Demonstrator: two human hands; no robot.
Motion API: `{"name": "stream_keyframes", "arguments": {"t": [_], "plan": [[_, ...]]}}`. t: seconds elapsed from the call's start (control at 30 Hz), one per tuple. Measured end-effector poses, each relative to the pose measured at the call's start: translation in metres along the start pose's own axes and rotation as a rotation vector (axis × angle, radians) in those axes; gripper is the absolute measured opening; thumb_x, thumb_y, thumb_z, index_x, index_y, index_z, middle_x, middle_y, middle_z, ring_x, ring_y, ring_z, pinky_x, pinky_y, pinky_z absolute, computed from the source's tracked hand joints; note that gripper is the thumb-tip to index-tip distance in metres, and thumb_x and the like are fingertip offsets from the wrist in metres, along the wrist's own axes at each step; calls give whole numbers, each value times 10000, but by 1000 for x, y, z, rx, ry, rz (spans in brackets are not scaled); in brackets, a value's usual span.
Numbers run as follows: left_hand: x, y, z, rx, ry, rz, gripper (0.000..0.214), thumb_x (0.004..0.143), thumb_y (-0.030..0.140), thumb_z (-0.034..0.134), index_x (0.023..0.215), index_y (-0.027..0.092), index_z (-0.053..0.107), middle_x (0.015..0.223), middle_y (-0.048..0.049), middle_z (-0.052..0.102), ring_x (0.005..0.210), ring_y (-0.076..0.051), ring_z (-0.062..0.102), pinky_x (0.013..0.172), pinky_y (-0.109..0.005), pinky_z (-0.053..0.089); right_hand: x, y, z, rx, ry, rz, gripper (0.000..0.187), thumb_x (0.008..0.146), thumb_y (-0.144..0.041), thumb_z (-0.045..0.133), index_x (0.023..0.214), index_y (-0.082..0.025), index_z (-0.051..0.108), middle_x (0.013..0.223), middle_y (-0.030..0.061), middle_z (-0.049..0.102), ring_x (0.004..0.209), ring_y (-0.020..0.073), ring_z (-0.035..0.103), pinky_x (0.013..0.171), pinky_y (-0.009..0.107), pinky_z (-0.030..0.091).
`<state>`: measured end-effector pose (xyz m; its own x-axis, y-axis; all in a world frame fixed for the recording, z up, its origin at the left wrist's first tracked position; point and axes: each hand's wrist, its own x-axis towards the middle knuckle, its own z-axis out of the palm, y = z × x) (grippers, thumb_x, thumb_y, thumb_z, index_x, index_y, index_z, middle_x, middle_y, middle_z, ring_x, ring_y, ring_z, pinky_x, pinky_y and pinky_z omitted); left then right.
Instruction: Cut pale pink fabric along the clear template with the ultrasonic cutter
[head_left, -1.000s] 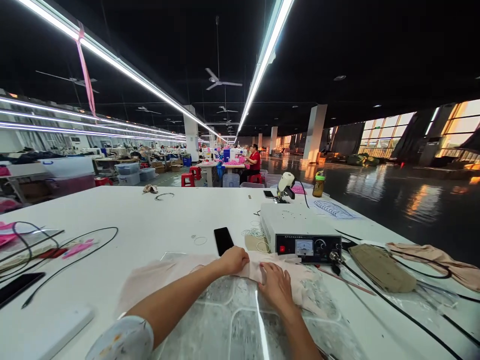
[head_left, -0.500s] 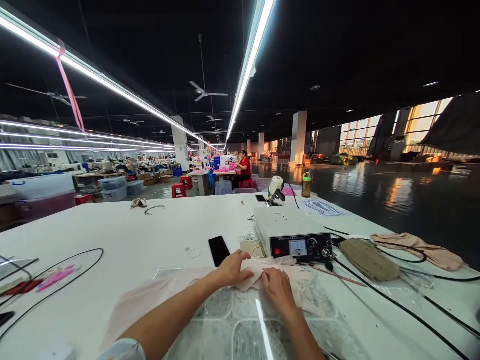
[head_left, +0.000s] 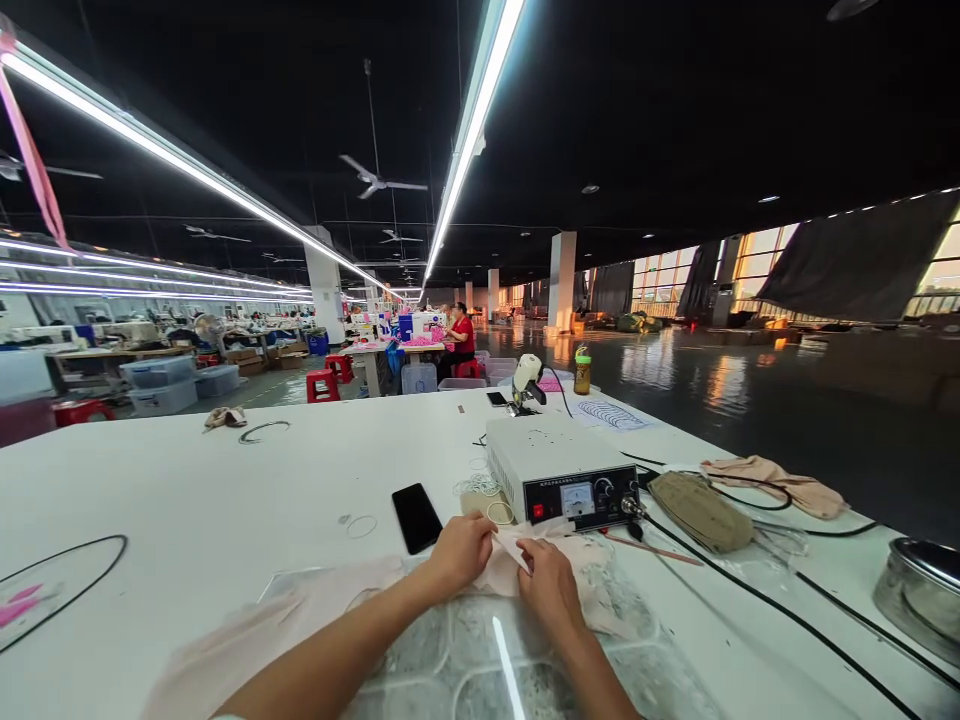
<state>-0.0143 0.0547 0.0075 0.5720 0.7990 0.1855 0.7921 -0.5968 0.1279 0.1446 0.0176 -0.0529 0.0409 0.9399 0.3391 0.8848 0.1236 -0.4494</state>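
Pale pink thin cloth point(head_left: 496, 578) lies in loose folds over a clear plastic sheet with rounded compartments point(head_left: 412, 690). My left hand point(head_left: 463, 552) pinches the cloth's upper edge between thumb and fingers. Close to its right, my right hand point(head_left: 549, 582) grips a folded bit of the same cloth, which is drawn up between the two hands. More of the cloth trails to the left under my left forearm. Just beyond my left hand lies a black phone point(head_left: 417, 518). A grey control box point(head_left: 577, 490) with a dial and red switch stands beyond my right hand.
Thin white rings point(head_left: 480, 485) lie beside the box. Rightward are black cables point(head_left: 739, 595), an olive cloth bundle point(head_left: 701, 512) and a round metal container point(head_left: 922, 595). A white handheld device point(head_left: 527, 380) and a bottle point(head_left: 582, 372) stand farther back. A person in red point(head_left: 461, 335) sits beyond the table.
The view has turned right, so things sit farther left and the metal container shows. My left fingers have closed from a spread pose onto the cloth, and a fold is now raised between my hands.
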Motion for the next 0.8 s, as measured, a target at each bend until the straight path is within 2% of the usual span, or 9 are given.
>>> {"name": "stream_keyframes", "arguments": {"t": [0.2,0.27,0.33,0.4,0.47,0.53,0.6,0.67,0.8], "plan": [[-11,-3,-15,-7,29,33,254,968,311,566,1159,145,586,1153,-86,599,983,-202,616,851,-401,533,0,0,-6,-33,99,26,315,919,-368,567,1186,-202,577,1233,90,571,1038,217,592,870,433,512],[-24,-3,-20,10,50,69,152,964,209,546,1081,146,618,1079,-69,621,970,-197,611,873,-393,510,-4,-6,-9,-34,115,-7,308,921,-366,563,1182,-204,580,1234,89,572,1039,216,591,872,432,511],[-46,-6,-22,29,53,116,226,907,36,482,998,162,646,1002,-59,634,949,-193,604,884,-358,481,-13,-15,-11,-22,111,-71,304,921,-372,564,1169,-198,585,1220,88,579,1028,212,595,868,430,512],[-74,-10,-21,46,26,167,322,815,-41,456,952,177,649,954,-57,635,907,-194,600,847,-326,470,-30,-22,-12,5,87,-162,269,918,-345,574,1134,-186,601,1168,78,605,1000,202,606,857,421,515],[-106,-14,-17,56,-29,225,312,744,-43,484,900,182,632,897,-51,627,841,-191,589,791,-306,465,-56,-25,-10,34,57,-251,183,900,-196,568,1068,-188,642,1062,57,650,969,191,620,857,396,515],[-138,-15,-13,48,-91,296,263,709,-31,509,826,187,597,848,-38,610,785,-182,564,776,-301,449,-86,-22,-7,52,37,-322,387,795,7,477,1020,-223,692,998,56,685,964,200,634,877,359,512],[-165,-13,-10,24,-141,364,216,725,-11,521,790,191,561,829,-35,597,758,-179,534,797,-311,428,-116,-14,-5,63,28,-388,510,716,49,415,1025,-233,705,1013,63,698,993,219,638,894,366,514],[-184,-10,-11,-5,-168,404,191,798,8,489,779,191,540,828,-46,587,744,-185,505,800,-328,411,-142,-6,-4,70,20,-453,554,696,41,398,1073,-237,695,1060,64,700,1032,229,637,913,381,517],[-203,-10,-20,75,-122,528,263,918,43,393,738,188,519,764,-55,556,688,-195,444,758,-349,398,-172,8,-10,78,26,-543,655,659,39,394,1198,-244,634,1155,51,679,1096,230,621,951,396,511]]}}
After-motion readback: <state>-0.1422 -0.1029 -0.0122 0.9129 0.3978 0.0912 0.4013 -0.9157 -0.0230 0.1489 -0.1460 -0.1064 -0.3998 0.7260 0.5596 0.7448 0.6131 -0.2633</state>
